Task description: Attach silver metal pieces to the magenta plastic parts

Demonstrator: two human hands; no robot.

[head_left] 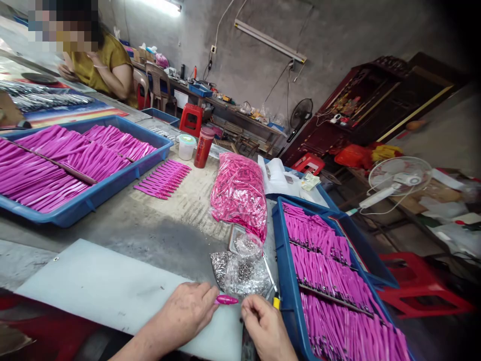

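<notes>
A grey wall [338, 30] stands behind my cluttered bench [184, 223]. The fingers of my left hand [190, 308] are clamped on a glossy magenta piece [227, 300], over the right end of the pale board [112, 288]. My right hand [266, 326] curls just beside the piece's tip, at the board's right edge; I cannot tell whether its fingers pinch anything. Clear bags of small metal parts [246, 273] lie just beyond the board's right end, a stuffed pink bag [238, 190] farther beyond. One blue tray [287, 296] stands right of the board, another blue tray [112, 188] beyond its left end.
</notes>
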